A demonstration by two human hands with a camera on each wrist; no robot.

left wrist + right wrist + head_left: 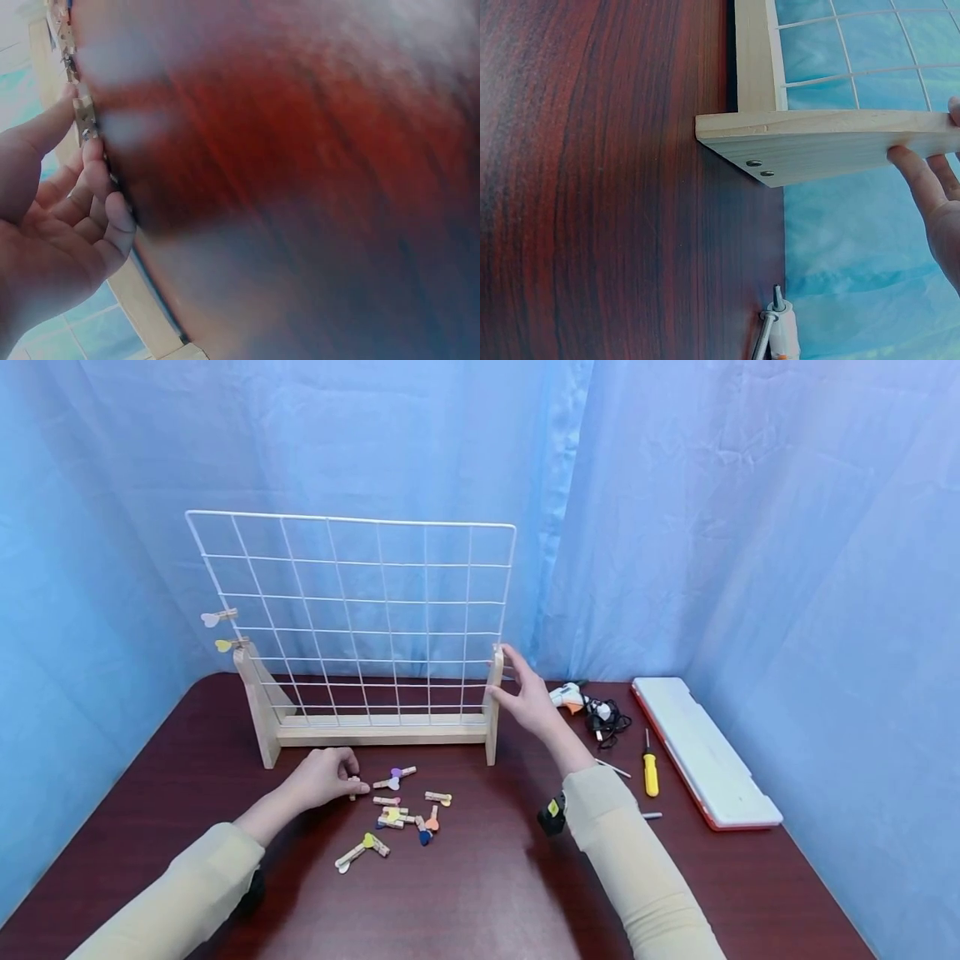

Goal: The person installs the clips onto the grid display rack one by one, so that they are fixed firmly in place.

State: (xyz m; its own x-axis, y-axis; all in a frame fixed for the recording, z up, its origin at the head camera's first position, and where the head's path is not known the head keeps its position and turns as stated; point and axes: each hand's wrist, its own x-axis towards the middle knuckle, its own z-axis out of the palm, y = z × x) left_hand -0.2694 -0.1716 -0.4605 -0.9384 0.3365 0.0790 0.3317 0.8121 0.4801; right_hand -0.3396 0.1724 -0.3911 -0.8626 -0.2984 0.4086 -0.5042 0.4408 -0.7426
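Observation:
A white wire grid rack [386, 632] stands upright between two wooden side posts joined by a wooden bar. My right hand [525, 695] grips the upper part of its right post [817, 135], with the thumb on the near side and the fingers toward the back. Low over the table in front of the rack, my left hand [324, 778] pinches a small wooden clothespin [85, 116] between thumb and finger. Several more clothespins [393, 816] with coloured hearts lie scattered to its right. A white-heart clothespin [219, 617] and a yellow-heart clothespin [231, 644] are clipped on the grid's left edge.
On the right of the dark red table [480, 893] lie a glue gun [567, 697] with a coiled black cord [607, 720], a yellow screwdriver [650, 774] and a long white case [705, 756] with a red edge. Blue curtains [675, 527] hang behind.

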